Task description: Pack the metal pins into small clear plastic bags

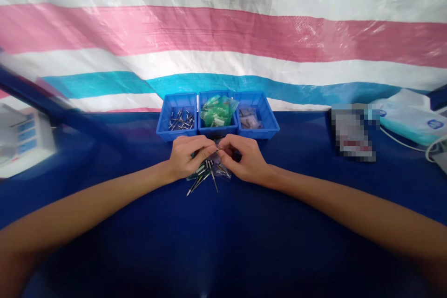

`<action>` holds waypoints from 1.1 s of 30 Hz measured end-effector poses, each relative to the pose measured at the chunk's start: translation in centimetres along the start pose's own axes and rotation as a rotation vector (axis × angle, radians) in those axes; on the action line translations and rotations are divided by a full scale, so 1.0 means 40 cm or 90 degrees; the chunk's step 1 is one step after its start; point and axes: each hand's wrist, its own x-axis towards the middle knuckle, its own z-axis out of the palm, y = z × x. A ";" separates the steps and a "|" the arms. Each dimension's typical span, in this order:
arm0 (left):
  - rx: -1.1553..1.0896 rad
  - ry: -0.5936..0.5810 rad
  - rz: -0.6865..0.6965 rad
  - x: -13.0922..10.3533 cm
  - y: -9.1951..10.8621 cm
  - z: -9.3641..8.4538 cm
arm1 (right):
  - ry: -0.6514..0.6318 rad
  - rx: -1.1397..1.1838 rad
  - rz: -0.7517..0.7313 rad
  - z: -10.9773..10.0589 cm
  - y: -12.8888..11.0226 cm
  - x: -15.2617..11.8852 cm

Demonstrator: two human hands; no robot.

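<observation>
My left hand (190,156) and my right hand (246,158) meet at the middle of the dark blue table, just in front of three bins. Thumb and fingers of both hands pinch a small metal piece (217,149), too tiny to identify. Beneath and between the hands lies a loose pile of thin metal pins (199,181) that look like blind rivets. A clear plastic bag (224,172) with small parts sits by the right hand's fingers. Part of the pile is hidden by the left hand.
The left blue bin (177,135) holds loose rivet-like pins, the middle bin (218,131) a green plastic bag (218,111), the right bin (268,121) a clear bag. A wipes pack (405,121) and a blurred-out object (352,132) stand right; a white box (31,144) stands left.
</observation>
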 end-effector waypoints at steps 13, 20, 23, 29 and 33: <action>0.004 0.028 -0.063 0.007 -0.005 0.009 | 0.088 0.041 0.042 0.000 0.004 -0.004; 0.020 0.008 -0.040 0.012 -0.007 0.009 | 0.103 0.071 0.055 0.001 0.003 -0.010; 0.011 0.005 -0.036 0.013 -0.006 0.011 | 0.106 0.089 0.055 -0.001 0.002 -0.011; -0.014 0.002 -0.042 0.014 -0.009 0.014 | 0.113 0.128 0.062 -0.002 0.003 -0.008; -0.035 -0.009 -0.043 0.014 -0.012 0.016 | 0.118 0.136 0.067 -0.002 0.004 -0.008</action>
